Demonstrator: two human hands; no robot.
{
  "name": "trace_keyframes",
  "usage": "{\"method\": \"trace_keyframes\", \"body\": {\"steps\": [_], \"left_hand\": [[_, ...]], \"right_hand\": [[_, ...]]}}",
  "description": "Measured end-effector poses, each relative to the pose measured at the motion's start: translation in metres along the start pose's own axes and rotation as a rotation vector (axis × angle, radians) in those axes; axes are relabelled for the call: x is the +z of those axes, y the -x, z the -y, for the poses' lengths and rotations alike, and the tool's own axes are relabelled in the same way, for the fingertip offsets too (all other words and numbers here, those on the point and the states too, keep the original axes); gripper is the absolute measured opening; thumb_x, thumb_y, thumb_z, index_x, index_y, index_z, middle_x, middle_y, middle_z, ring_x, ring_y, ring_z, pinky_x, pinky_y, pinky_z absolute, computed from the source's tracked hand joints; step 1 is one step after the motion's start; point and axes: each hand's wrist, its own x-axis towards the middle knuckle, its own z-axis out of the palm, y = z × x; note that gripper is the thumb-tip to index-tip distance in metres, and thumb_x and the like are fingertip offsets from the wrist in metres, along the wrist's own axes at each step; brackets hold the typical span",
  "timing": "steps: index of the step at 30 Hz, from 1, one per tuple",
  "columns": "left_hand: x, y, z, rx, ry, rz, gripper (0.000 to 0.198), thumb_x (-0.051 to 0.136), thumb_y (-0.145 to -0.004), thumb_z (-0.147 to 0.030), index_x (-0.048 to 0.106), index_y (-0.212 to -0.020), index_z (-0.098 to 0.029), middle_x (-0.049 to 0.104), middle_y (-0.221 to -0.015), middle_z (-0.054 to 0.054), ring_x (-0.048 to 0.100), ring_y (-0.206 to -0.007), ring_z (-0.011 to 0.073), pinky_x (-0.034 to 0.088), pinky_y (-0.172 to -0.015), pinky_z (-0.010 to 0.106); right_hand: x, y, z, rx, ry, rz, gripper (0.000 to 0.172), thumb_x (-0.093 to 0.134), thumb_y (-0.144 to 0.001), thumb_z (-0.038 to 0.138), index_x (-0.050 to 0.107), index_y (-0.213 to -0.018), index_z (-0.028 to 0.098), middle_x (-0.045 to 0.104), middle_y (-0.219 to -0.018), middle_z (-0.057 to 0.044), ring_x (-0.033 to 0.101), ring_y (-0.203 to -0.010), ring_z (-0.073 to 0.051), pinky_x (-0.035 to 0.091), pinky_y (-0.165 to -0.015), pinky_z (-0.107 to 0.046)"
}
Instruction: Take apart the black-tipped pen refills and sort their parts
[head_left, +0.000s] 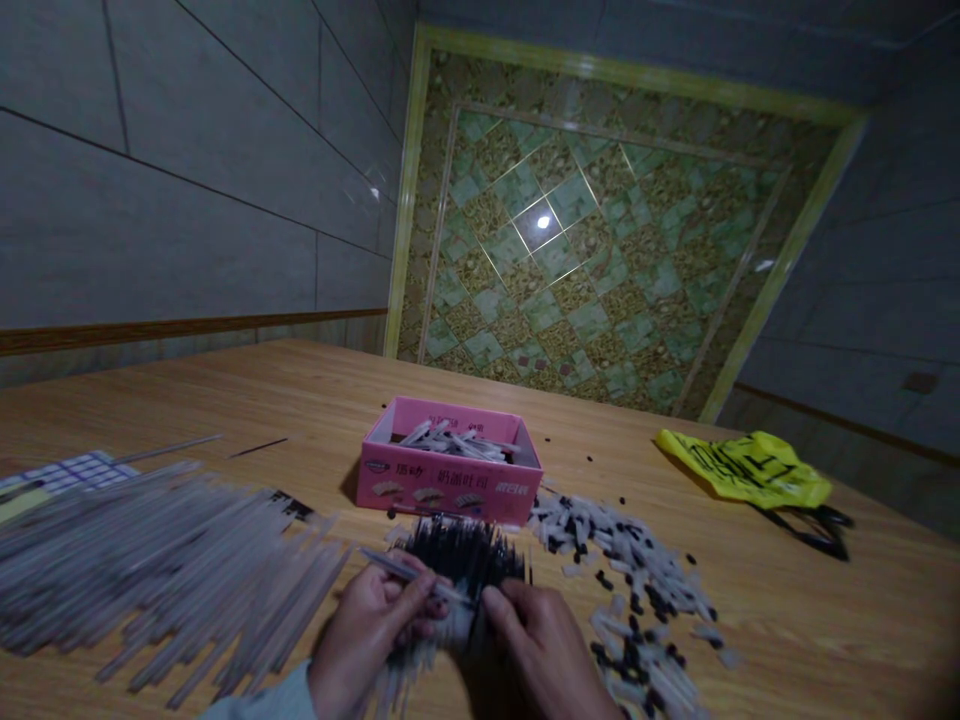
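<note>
My left hand is closed round a thin, clear, straw-like tube, which slants from upper left down toward my right hand. My right hand has thumb and forefinger pinched near the tube's lower end; what lies between them is too small and dark to make out. Just beyond both hands lies a heap of thin black sticks with pale ends. A wide pile of long translucent tubes spreads out left of my left hand. Small white and black pieces are scattered to the right of my right hand.
A pink cardboard box holding many short white pieces stands behind the black heap. At the right lies a crumpled yellow plastic bag with black straps beside it. A checked cloth is at the far left of the wooden table.
</note>
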Motion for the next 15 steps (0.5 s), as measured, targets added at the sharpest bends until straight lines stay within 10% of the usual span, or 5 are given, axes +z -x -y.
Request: {"method": "trace_keyframes", "body": {"steps": [3,6,15], "left_hand": [[0.001,0.0,-0.002,-0.023,0.024,-0.048,0.038,0.078,-0.056,-0.038,0.052,-0.074,-0.016,0.067,-0.062,0.001,0.062,-0.054,0.0124,0.046,-0.046,0.019],[0.002,0.0,0.001,-0.007,0.009,-0.001,0.035,0.075,-0.06,-0.04,0.052,-0.073,-0.016,0.062,-0.056,-0.002,0.058,-0.048,0.0097,0.04,-0.039,0.016],[-0.002,-0.001,0.004,-0.005,-0.008,0.121,0.037,0.063,-0.072,-0.043,0.062,-0.093,-0.013,0.053,-0.057,-0.005,0.054,-0.05,0.0084,0.042,-0.044,0.018]], "right_hand": [[-0.042,-0.004,-0.006,-0.012,0.602,0.0,0.009,0.062,-0.069,0.026,0.064,-0.064,0.019,0.067,-0.063,-0.006,0.058,-0.059,-0.02,0.027,-0.051,-0.026],[-0.066,-0.002,-0.023,0.004,0.897,0.105,0.016,0.053,-0.066,0.01,0.067,-0.066,0.018,0.07,-0.069,-0.01,0.063,-0.065,-0.025,0.026,-0.051,-0.028],[-0.047,-0.007,-0.032,0.002,0.817,0.116,0.015,0.052,-0.072,0.017,0.067,-0.075,0.019,0.071,-0.076,-0.01,0.066,-0.073,-0.028,0.033,-0.055,-0.029]]}}
